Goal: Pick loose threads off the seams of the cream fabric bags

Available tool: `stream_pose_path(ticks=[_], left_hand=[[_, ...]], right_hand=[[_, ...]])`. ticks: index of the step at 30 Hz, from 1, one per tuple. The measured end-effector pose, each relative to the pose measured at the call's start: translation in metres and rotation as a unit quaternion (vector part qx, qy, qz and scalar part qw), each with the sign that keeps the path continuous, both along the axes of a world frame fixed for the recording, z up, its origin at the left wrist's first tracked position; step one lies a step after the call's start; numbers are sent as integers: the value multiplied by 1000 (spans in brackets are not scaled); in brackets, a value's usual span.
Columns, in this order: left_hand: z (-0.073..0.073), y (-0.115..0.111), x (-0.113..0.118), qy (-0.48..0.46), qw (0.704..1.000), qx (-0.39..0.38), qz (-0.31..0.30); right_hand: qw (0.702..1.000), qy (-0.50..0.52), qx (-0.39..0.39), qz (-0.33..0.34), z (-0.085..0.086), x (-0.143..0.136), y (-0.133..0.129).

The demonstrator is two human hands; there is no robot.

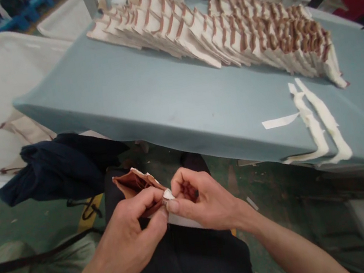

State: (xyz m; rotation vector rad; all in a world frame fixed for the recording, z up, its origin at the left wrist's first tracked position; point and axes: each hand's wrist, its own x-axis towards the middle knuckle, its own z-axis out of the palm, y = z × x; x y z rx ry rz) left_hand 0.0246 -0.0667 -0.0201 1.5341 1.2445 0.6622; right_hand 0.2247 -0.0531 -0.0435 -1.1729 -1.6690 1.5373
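Observation:
Above my lap I hold a brown leather-like piece (127,183) with white edging and folded layers, perhaps a wallet or small pouch. My left hand (139,225) is closed on its near edge, thumb below and index finger above. Thumb and index finger of my right hand (199,199) pinch a small white bit (168,194) at the piece's right-hand corner. The two hands meet there, with fingertips almost touching. My fingers hide much of the piece's front side.
A blue-grey table (161,98) stands ahead, bearing long overlapping rows of white-and-brown pieces (220,32). White strips (325,117) hang over its near edge at the right. On the left are a large white bin (6,68) and dark blue cloth (57,162).

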Motion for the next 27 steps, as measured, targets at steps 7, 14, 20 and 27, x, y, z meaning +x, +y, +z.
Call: stream_pose_path(ticks=[7, 14, 20, 27], left_hand=[[8, -1, 1, 7, 999, -33, -27], [-5, -1, -3, -4, 1000, -8, -23], [-12, -5, -13, -10, 999, -21, -31], [-11, 0, -17, -19, 1000, -7, -18]], right_hand=[[966, 125, -225, 37, -2, 2, 7], [965, 133, -221, 42, -7, 4, 5], [994, 34, -97, 25, 2, 0, 3], [998, 5, -44, 33, 12, -7, 3]])
